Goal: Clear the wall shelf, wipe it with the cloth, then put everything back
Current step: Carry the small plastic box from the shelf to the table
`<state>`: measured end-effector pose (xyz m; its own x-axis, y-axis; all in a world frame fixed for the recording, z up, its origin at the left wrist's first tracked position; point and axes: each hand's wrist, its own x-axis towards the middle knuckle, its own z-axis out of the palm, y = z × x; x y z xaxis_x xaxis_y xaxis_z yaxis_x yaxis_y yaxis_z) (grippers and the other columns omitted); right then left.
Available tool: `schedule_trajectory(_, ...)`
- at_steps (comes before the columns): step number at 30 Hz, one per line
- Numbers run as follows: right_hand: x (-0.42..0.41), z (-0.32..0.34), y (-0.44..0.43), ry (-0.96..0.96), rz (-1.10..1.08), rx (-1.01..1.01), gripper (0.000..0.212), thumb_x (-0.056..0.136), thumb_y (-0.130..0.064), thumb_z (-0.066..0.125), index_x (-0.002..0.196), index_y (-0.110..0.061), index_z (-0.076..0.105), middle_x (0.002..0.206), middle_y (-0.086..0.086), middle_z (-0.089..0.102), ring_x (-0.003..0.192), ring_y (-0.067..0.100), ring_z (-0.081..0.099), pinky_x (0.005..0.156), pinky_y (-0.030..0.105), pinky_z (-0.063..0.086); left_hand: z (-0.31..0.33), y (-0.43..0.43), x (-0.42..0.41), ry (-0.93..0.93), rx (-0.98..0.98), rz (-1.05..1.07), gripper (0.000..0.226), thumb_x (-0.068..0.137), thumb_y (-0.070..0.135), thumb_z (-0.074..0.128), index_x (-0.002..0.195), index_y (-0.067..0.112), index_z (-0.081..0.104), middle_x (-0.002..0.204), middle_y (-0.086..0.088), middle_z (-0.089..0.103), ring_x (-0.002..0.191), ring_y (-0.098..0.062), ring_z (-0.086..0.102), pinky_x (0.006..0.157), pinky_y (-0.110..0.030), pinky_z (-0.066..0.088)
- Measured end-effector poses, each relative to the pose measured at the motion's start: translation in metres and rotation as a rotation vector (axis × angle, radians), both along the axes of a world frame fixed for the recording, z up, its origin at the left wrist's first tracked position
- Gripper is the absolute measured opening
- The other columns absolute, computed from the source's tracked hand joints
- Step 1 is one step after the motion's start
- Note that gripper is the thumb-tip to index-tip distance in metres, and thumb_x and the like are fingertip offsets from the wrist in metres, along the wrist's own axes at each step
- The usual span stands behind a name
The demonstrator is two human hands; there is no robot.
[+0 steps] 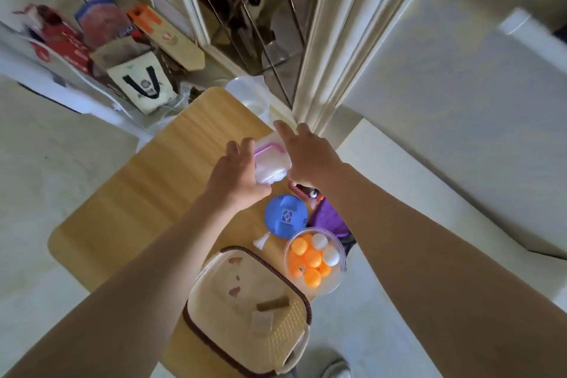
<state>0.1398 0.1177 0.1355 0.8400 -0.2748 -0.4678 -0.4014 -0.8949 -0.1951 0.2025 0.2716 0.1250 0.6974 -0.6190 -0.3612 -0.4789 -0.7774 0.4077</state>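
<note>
left hand and right hand hold a pink-rimmed box

A home: tote bag and cartons heaped by a doorframe, a tub of ping-pong balls at the wooden table edge
</note>
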Motion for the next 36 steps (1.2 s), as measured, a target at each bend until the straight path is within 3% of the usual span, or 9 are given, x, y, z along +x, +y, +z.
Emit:
schedule_trajectory(7, 0.011, -0.056, -0.004, 0.100, 0.023, -0.050, 0.099, 0.079, -0.019, 0.075, 0.155, -0.021, 0.011, 0.131, 0.018, 0.043, 0.103, 0.036, 0.060, 0.087, 0.039, 0.044, -0.062, -0.012, 0.000, 0.034, 0.017, 0.052, 0.084, 0.070, 0.027, 0.082, 0.139, 0.010, 0.036, 0.119, -0.016, 0.046, 0.097, -0.040, 0.059, 0.084, -0.043, 0.050)
schedule_trajectory(13, 0.024, -0.070, -0.005, 0.196, 0.020, -0.035, 0.104, 0.076, -0.016, 0.077, 0.154, -0.020, 0.008, 0.136, 0.021, 0.039, 0.113, 0.038, 0.056, 0.111, 0.051, 0.035, -0.084, -0.016, -0.001, 0.046, 0.001, 0.090, 0.082, 0.069, 0.025, 0.082, 0.135, 0.007, 0.039, 0.116, -0.017, 0.049, 0.094, -0.040, 0.061, 0.083, -0.044, 0.053)
schedule_trajectory(23, 0.028, -0.086, 0.001, 0.251, 0.020, -0.003, 0.100, 0.074, -0.010, 0.076, 0.150, -0.020, 0.012, 0.132, 0.020, 0.038, 0.108, 0.036, 0.057, 0.113, 0.050, 0.031, -0.102, -0.015, -0.010, 0.068, 0.017, 0.123, 0.091, 0.070, 0.024, 0.084, 0.144, 0.002, 0.035, 0.122, -0.020, 0.048, 0.101, -0.041, 0.059, 0.087, -0.042, 0.049)
schedule_trajectory(30, 0.028, -0.091, 0.003, 0.281, 0.010, -0.034, 0.103, 0.075, -0.019, 0.079, 0.151, -0.020, 0.010, 0.138, 0.021, 0.037, 0.117, 0.036, 0.054, 0.120, 0.058, 0.014, -0.109, -0.015, -0.012, 0.079, 0.036, 0.118, 0.090, 0.071, 0.026, 0.084, 0.143, 0.003, 0.036, 0.121, -0.019, 0.049, 0.104, -0.039, 0.058, 0.091, -0.043, 0.048)
schedule_trajectory(36, 0.027, -0.092, 0.003, 0.319, 0.016, -0.073, 0.117, 0.072, -0.030, 0.082, 0.155, -0.023, 0.000, 0.143, 0.021, 0.035, 0.123, 0.036, 0.052, 0.118, 0.064, 0.010, -0.111, -0.017, -0.013, 0.094, 0.062, 0.101, 0.096, 0.074, 0.034, 0.084, 0.147, 0.006, 0.029, 0.126, -0.018, 0.047, 0.108, -0.035, 0.058, 0.095, -0.040, 0.047)
